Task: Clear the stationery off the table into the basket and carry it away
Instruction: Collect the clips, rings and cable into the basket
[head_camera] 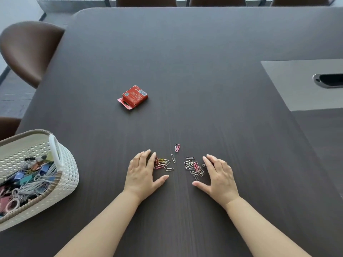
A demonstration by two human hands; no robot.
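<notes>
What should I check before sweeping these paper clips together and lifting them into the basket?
1. Left hand empty, flat beside the clips: ok.
2. Right hand empty, flat on the other side: ok.
3. Paper clips gathered in one pile: not ok, two clusters plus a stray pair.
4. Basket within reach, room inside: ok.
5. Red box cleared: not ok.

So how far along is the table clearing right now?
Done: the basket already holds binder clips and other stationery. In hand: the left hand and right hand, both open, flank the scattered paper clips. Left: those clips, the red box, then carrying the basket away.
</notes>
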